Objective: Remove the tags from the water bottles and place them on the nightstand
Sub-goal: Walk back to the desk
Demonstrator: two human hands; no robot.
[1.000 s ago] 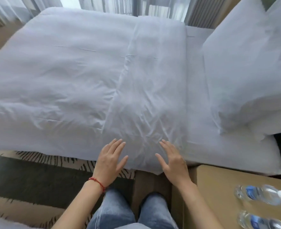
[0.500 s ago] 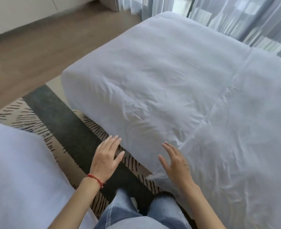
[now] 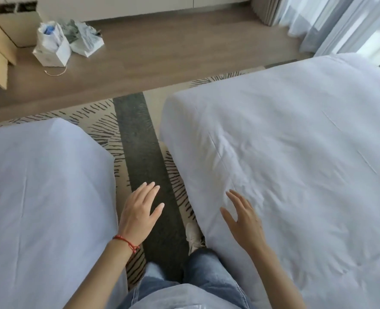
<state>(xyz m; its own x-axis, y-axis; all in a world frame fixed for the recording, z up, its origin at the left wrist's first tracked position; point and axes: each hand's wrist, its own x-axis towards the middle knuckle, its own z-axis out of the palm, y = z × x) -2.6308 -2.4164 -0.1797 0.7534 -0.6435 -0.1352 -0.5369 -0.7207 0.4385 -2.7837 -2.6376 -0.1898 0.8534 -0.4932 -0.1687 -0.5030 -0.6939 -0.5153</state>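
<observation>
Water bottles and the nightstand are lying outside this view, so I cannot tell where they are. Nearest the camera, the person's jeans are showing at the bottom edge, with a white shoe resting on the dark strip of the patterned rug. Just beyond, the left hand, wearing a red string bracelet, is hovering flat over the rug with fingers spread, gripping nothing. The right hand is hanging likewise with fingers loosely spread and empty, over the near corner of the right bed. The left bed is flanking the aisle opposite. Farther off, 2 white paper bags are sitting on the wooden floor beside a light wooden cabinet, and sheer curtains are hanging at the far right.
</observation>
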